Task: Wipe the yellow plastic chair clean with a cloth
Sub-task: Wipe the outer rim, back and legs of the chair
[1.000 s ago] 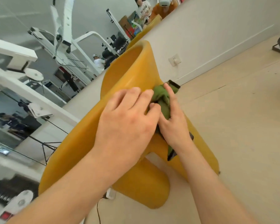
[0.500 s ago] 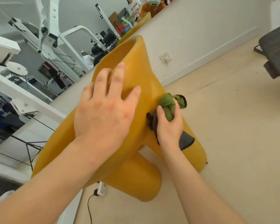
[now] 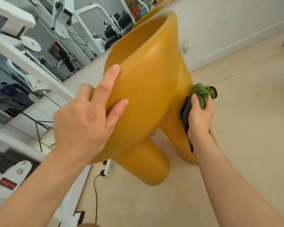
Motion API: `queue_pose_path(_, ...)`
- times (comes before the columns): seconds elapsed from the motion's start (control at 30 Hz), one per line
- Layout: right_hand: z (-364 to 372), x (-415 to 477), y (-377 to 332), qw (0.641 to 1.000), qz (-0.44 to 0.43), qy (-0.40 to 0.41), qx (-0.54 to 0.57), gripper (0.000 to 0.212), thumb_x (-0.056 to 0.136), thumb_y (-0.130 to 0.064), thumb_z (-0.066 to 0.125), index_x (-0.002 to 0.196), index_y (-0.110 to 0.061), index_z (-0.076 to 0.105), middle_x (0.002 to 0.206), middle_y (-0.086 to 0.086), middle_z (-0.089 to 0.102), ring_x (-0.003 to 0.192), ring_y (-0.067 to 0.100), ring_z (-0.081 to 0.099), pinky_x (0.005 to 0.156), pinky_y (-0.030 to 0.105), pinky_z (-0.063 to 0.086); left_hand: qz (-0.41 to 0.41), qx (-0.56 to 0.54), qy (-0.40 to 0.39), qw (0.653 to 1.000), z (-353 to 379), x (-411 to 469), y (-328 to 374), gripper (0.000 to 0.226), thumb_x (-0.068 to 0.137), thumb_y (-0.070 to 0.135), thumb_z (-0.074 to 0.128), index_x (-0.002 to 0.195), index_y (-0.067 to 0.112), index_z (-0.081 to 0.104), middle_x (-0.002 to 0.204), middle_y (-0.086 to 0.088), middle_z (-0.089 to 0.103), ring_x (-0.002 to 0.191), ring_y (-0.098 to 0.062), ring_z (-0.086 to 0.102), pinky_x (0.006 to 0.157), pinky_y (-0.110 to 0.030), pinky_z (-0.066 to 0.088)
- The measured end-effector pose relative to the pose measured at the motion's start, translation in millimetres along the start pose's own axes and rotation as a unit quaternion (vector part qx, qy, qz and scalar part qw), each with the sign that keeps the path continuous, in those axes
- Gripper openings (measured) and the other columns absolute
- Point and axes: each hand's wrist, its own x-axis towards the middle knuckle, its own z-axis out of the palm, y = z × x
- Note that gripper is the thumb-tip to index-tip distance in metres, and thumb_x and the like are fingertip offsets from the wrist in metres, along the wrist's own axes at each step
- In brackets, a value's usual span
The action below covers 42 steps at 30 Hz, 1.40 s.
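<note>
The right grip is closed round a bunched cloth, green with a darker part, fingers curled over it and pressing it against the right flank of the yellow plastic chair, just where the flared body narrows toward a leg. A tail of the cloth hangs down below the wrist. The left grip clasps the chair's left rim: one finger lies straight along the inner face, the thumb presses the surface below it, and the other fingers are hidden behind the edge. The chair stands on a pale floor. A white power strip with a black cable lies beside its near leg, and a wall socket shows behind it.
</note>
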Motion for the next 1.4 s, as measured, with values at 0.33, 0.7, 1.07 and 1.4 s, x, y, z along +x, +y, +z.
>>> queue_pose_path(0.33, 13.9, -129.2, -42.5, 0.984, -0.106, 0.013, 0.143, 0.045, 0.096, -0.01, 0.058, 0.135, -0.03, 0.049, 0.124, -0.027, 0.056, 0.116, -0.013, 0.052, 0.094, 0.009, 0.041, 0.069, -0.06, -0.002, 0.996, 11.6, 133.3, 137.3, 0.061, 0.1, 0.022, 0.044, 0.152, 0.025, 0.012, 0.111, -0.017, 0.053, 0.068, -0.029, 0.048, 0.055, -0.033, 0.03)
queue_pose_path(0.7, -5.5, -41.3, 17.8, 0.989, 0.137, -0.035, 0.03, 0.051, 0.099, -0.039, 0.05, 0.147, -0.027, 0.038, 0.143, -0.006, 0.049, 0.131, 0.019, 0.046, 0.111, 0.039, 0.037, 0.029, -0.434, -0.014, 0.901, 47.7, 28.6, 69.8, 0.063, 0.096, 0.034, 0.055, 0.151, 0.026, 0.025, 0.139, 0.027, 0.033, 0.121, 0.023, 0.034, 0.103, -0.004, 0.03)
queue_pose_path(1.07, -1.0, -84.6, -37.0, 0.974, 0.042, 0.06, 0.215, 0.041, 0.097, -0.017, 0.052, 0.135, -0.032, 0.053, 0.135, -0.012, 0.057, 0.121, 0.003, 0.055, 0.099, 0.024, 0.047, 0.062, -0.483, -0.024, 0.873, 55.4, 54.2, 97.4, 0.058, 0.1, 0.03, 0.048, 0.151, 0.02, 0.022, 0.094, 0.062, 0.037, 0.088, 0.032, 0.044, 0.079, 0.004, 0.033)
queue_pose_path(1.4, -19.1, -74.5, 32.9, 0.997, 0.065, 0.028, 0.023, 0.044, 0.101, -0.028, 0.048, 0.144, -0.029, 0.043, 0.119, -0.031, 0.051, 0.124, -0.004, 0.049, 0.091, 0.01, 0.036, 0.125, -0.501, -0.055, 0.855, 58.8, 64.5, 128.0, 0.066, 0.101, 0.034, 0.044, 0.154, 0.025, 0.007, 0.108, 0.017, 0.062, 0.081, -0.007, 0.061, 0.08, -0.016, 0.049)
